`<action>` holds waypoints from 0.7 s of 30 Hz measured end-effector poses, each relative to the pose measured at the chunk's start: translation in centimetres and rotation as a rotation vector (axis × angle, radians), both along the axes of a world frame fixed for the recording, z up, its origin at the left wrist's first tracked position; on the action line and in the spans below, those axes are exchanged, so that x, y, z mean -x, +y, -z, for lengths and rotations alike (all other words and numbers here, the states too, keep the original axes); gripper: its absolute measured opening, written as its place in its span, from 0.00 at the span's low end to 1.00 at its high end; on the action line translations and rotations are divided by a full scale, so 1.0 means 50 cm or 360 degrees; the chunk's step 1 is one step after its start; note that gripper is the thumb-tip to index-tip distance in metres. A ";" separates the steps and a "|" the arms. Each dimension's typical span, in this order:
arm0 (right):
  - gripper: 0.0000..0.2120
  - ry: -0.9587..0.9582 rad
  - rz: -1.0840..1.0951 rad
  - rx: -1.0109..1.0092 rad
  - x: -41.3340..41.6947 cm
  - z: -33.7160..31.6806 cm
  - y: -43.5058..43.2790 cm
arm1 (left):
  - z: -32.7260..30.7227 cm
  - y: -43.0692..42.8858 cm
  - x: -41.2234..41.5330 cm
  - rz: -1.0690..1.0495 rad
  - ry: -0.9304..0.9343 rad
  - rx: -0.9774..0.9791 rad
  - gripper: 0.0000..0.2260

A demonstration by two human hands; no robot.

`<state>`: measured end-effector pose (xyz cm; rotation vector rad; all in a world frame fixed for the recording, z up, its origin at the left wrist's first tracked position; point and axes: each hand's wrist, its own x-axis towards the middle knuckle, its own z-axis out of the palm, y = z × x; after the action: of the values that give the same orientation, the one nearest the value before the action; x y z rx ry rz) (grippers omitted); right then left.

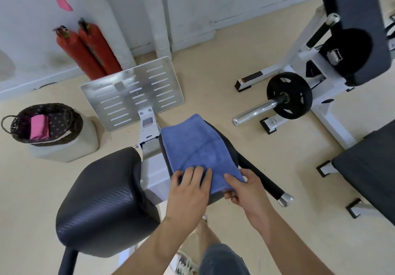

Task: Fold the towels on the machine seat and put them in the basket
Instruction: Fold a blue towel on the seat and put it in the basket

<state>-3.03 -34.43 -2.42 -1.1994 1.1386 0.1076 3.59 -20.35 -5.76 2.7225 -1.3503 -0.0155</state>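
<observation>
A blue towel (198, 146) lies spread over the black machine seat (229, 144), folded at least once, with a crease across its middle. My left hand (190, 186) rests flat on the towel's near edge, fingers straight. My right hand (243, 189) pinches the towel's near right corner between thumb and fingers. A dark woven basket (64, 112) stands on a pale block at the left and holds a folded pink towel (39, 127).
A black padded rest (102, 200) sits left of the seat, with a metal footplate (132, 93) beyond it. Two red extinguishers (85, 50) lean on the wall. A weight plate on a bar (289, 95) and another bench (367, 168) stand to the right.
</observation>
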 end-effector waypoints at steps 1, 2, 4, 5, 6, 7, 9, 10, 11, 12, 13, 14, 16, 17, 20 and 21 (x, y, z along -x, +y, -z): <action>0.17 -0.0006 -0.0097 0.0167 0.006 -0.005 0.000 | -0.003 0.003 0.003 0.0018 0.0024 0.0000 0.20; 0.22 -0.0038 -0.0262 0.0402 0.014 -0.012 0.000 | -0.006 0.005 0.007 0.0024 0.0062 -0.0021 0.20; 0.36 -0.0109 -0.0874 0.1154 0.040 -0.023 -0.007 | -0.015 0.007 0.016 0.0027 0.0141 -0.0091 0.22; 0.42 -0.0115 -0.1256 0.1575 0.053 -0.022 -0.011 | -0.021 0.007 0.021 0.0039 0.0190 -0.0131 0.23; 0.46 -0.0123 -0.1588 0.1899 0.063 -0.019 -0.014 | -0.029 0.006 0.026 0.0057 0.0247 -0.0174 0.24; 0.46 -0.0124 -0.1852 0.2067 0.067 -0.015 -0.013 | -0.035 0.006 0.031 0.0075 0.0303 -0.0216 0.25; 0.35 -0.0240 -0.2125 0.2187 0.066 -0.004 -0.010 | -0.048 0.008 0.038 0.0113 0.0408 -0.0247 0.22; 0.27 -0.0317 -0.2164 0.2196 0.065 -0.001 -0.014 | -0.059 0.009 0.038 0.0138 0.0490 -0.0247 0.19; 0.23 -0.0366 -0.2171 0.2182 0.065 0.000 -0.022 | -0.069 0.010 0.037 0.0156 0.0572 -0.0236 0.17; 0.20 -0.0399 -0.2186 0.2153 0.065 0.000 -0.032 | -0.077 0.010 0.034 0.0176 0.0657 -0.0261 0.15; 0.16 -0.0402 -0.2211 0.2084 0.064 -0.004 -0.041 | -0.083 0.011 0.027 0.0170 0.0766 -0.0249 0.14; 0.11 -0.0357 -0.2242 0.1925 0.064 -0.014 -0.050 | -0.090 0.013 0.018 0.0138 0.0913 -0.0246 0.12; 0.03 -0.0214 -0.2245 0.1502 0.053 -0.043 -0.067 | -0.100 0.010 0.001 0.0073 0.1227 -0.0297 0.10; 0.04 -0.0122 -0.2230 0.1324 0.043 -0.053 -0.076 | -0.102 0.008 -0.009 0.0035 0.1405 -0.0312 0.10; 0.05 -0.0016 -0.2140 0.0871 0.002 -0.069 -0.104 | -0.110 0.008 -0.044 -0.0144 0.1995 -0.0236 0.10; 0.05 -0.0039 -0.2066 0.0784 -0.016 -0.074 -0.112 | -0.115 0.008 -0.057 -0.0211 0.2094 -0.0183 0.10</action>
<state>-2.24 -40.01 1.27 -2.2177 0.1881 0.8192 6.45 -19.97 0.00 1.9780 -0.7105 -1.5432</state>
